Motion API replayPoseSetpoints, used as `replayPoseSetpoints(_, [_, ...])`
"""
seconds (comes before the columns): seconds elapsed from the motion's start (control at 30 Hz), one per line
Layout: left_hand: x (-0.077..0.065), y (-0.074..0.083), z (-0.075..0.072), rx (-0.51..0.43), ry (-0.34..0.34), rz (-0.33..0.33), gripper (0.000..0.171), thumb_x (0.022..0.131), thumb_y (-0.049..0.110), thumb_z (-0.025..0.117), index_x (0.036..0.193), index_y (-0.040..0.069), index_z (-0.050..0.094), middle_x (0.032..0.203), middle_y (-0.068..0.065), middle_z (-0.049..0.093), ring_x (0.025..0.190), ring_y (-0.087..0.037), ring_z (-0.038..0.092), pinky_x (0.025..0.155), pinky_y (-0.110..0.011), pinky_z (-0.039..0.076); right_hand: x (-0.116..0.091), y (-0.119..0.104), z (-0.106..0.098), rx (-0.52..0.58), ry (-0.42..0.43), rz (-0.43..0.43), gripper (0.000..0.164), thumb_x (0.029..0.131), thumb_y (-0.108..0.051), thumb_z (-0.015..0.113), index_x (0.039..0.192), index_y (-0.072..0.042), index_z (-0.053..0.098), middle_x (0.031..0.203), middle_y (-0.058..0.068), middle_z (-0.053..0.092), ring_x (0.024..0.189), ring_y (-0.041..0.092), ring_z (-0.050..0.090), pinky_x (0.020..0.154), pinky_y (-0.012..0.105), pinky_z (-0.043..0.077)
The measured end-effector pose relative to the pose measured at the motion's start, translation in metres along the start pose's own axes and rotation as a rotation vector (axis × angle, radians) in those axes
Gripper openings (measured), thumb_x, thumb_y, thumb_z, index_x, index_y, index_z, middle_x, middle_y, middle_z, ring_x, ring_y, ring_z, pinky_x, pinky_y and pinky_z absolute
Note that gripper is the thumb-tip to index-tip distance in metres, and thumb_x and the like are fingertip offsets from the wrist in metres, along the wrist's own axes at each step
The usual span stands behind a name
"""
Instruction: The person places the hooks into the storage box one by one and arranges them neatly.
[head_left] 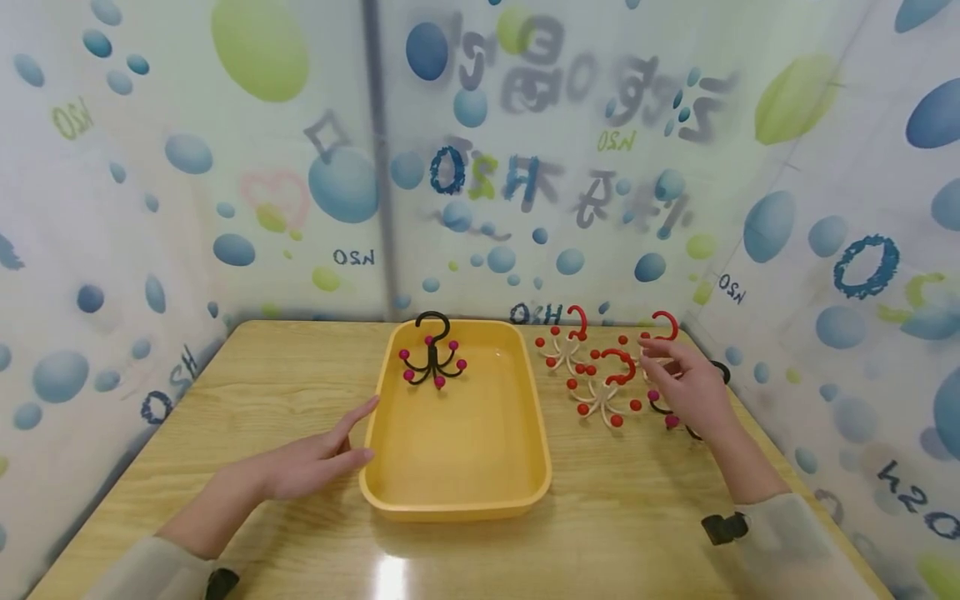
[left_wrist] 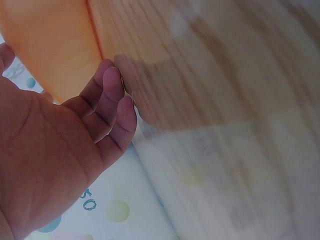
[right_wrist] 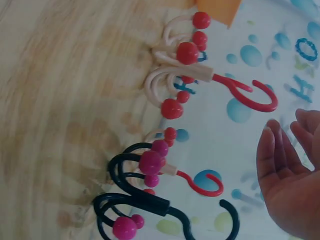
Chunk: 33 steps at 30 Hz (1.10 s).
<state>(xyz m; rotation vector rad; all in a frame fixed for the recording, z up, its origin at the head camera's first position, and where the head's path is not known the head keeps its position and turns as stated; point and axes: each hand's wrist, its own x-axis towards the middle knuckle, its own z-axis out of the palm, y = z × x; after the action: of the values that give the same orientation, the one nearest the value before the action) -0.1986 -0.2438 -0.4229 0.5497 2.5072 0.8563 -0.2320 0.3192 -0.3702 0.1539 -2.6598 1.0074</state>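
My left hand (head_left: 318,462) is at the left side of a yellow tray (head_left: 457,510), its index finger and thumb extended to the rim. In the left wrist view this hand (left_wrist: 55,140) is loosely bent beside the tray wall (left_wrist: 47,45). Inside the tray stands a black multi-arm hook (head_left: 432,358) with magenta ball tips. My right hand (head_left: 690,387) hovers over a group of hooks, nothing visible in its fingers. The right wrist view shows the hand (right_wrist: 292,172) apart from a cream-and-red hook (right_wrist: 197,74) and a black hook (right_wrist: 155,204).
Right of the tray, more cream hooks stand on the wooden table (head_left: 300,358): one in front (head_left: 602,396), one behind (head_left: 567,354). My right hand partly covers others. A patterned curtain (head_left: 487,208) closes off the back and sides.
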Motion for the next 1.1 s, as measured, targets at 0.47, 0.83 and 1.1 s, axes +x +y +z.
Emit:
replayPoseSetpoints(0.47, [0.0,0.002,0.002,-0.009,-0.004,-0.012,0.084,0.114,0.057,0.052,0.177,0.038,0.001,0.103,-0.008,0.06,0.094,-0.021,0.059,0.091,-0.044,0.048,0.007,0.022,0.018,-0.045,-0.094,0.043,0.051,0.112,-0.026,0.067,0.161,-0.019,0.058,0.137,0.022,0.073,0.089,0.031,0.07,0.056,0.028,0.051])
replayPoseSetpoints(0.83, [0.001,0.002,0.0,0.004,0.004,-0.017,0.084,0.113,0.057,0.052,0.177,0.038,0.0,0.104,-0.007,0.059,0.093,-0.021,0.058,0.088,-0.043,0.048,0.008,0.019,0.029,-0.081,0.014,-0.018,0.043,0.111,-0.017,0.067,0.154,-0.015,0.064,0.135,0.022,0.075,0.09,0.034,0.08,0.055,0.022,0.05])
replayPoseSetpoints(1.1, [-0.001,0.001,0.0,-0.011,0.001,-0.012,0.085,0.114,0.055,0.053,0.177,0.037,0.0,0.103,-0.008,0.059,0.093,-0.021,0.058,0.087,-0.041,0.047,0.009,0.018,0.032,-0.061,0.027,-0.017,0.044,0.11,-0.012,0.067,0.154,-0.015,0.064,0.137,0.022,0.073,0.097,0.036,0.082,0.063,0.015,0.054])
